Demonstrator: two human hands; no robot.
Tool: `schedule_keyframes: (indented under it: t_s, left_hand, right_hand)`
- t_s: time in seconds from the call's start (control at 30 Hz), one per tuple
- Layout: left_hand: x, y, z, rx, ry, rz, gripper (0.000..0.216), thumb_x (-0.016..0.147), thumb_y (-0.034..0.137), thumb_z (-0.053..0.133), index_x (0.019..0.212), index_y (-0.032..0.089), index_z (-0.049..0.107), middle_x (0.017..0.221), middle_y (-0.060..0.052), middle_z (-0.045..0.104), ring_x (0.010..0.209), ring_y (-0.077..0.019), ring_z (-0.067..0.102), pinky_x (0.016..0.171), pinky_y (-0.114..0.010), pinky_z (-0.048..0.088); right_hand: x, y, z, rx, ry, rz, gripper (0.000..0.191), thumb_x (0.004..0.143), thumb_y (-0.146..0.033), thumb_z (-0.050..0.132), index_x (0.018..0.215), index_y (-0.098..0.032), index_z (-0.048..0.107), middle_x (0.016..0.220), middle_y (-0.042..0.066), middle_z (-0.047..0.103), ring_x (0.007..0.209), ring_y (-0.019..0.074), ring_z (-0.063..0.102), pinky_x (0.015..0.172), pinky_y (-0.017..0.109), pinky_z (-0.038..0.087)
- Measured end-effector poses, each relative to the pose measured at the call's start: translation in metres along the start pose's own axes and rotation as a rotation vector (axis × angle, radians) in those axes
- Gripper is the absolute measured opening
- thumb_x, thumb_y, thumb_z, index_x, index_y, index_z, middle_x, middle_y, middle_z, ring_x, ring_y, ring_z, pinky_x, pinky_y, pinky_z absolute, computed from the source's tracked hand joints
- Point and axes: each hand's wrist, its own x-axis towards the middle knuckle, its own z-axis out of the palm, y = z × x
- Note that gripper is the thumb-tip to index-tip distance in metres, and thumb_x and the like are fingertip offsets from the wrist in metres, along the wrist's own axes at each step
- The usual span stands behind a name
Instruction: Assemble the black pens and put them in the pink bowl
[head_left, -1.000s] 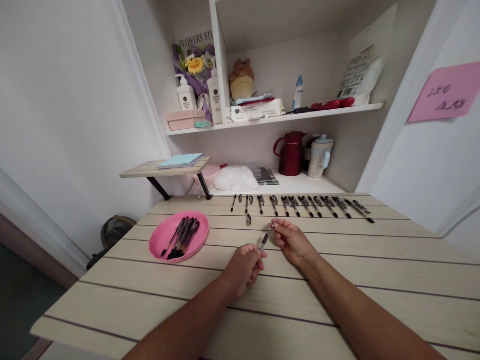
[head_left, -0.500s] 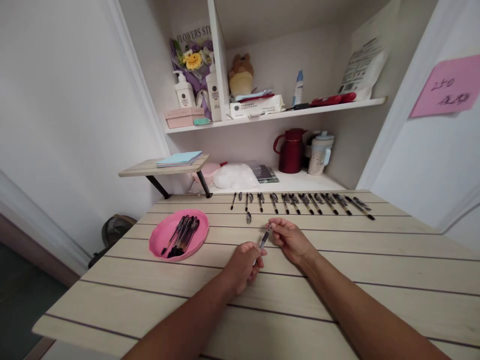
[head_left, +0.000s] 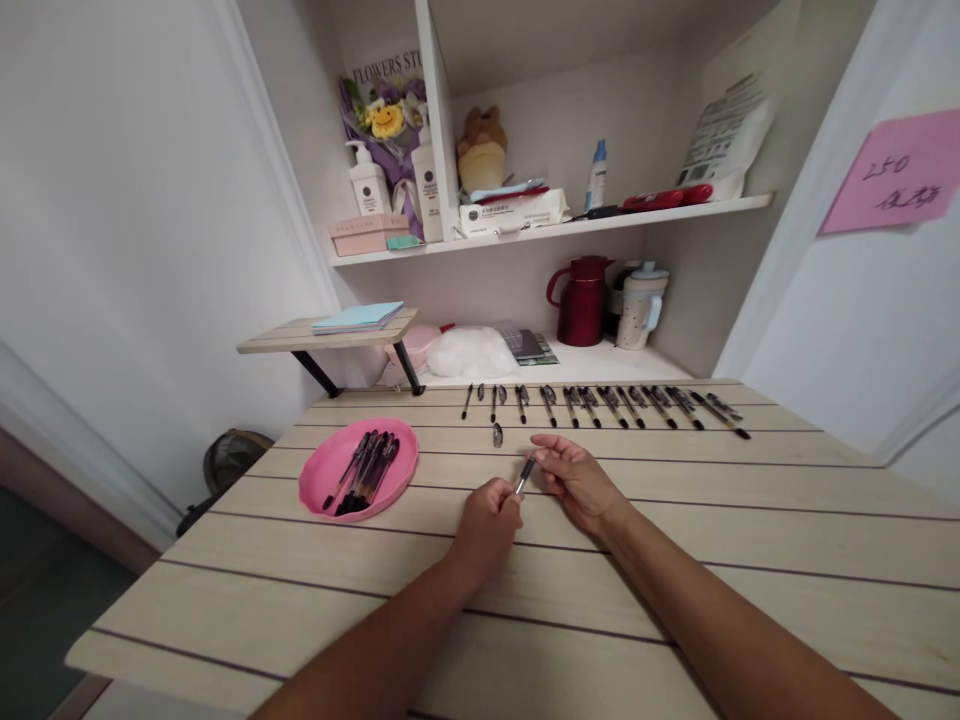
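My left hand is closed around the barrel of a pen, which points up and to the right with its dark grip end away from me. At that far end, the thumb and index finger of my right hand pinch the tip; any small piece between them is hidden. A dark pen cap lies alone on the table just beyond my hands. Farther back runs a row of several black pens, with small dark caps beside them.
On the left, a pink tray holds several capped pens. Behind it stands a small raised shelf with blue paper on top. A red jug and a pale cup stand in the alcove at the back.
My right fingertips have moved down and left, from slightly off the pen's end onto it. My left hand has shifted slightly left and turned, its fingers curled tighter round the barrel.
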Motion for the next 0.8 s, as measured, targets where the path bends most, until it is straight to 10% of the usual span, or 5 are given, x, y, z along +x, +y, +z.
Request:
schedule_keyframes:
  t_s: [0.8]
  left_hand:
    - [0.0,0.0,-0.005,0.114,0.044,0.188,0.015,0.079,0.026,0.042,0.074,0.018,0.054,0.057,0.004,0.047,0.051,-0.0089,0.038,0.051,-0.021,0.028]
  right_hand:
    - [-0.007,-0.006,0.011,-0.035,-0.053,0.015,0.029,0.06,-0.037,0.074,0.076,-0.016,0.064,0.054,-0.001,0.054,0.041,0.0038,0.032,0.037,0.02,0.016]
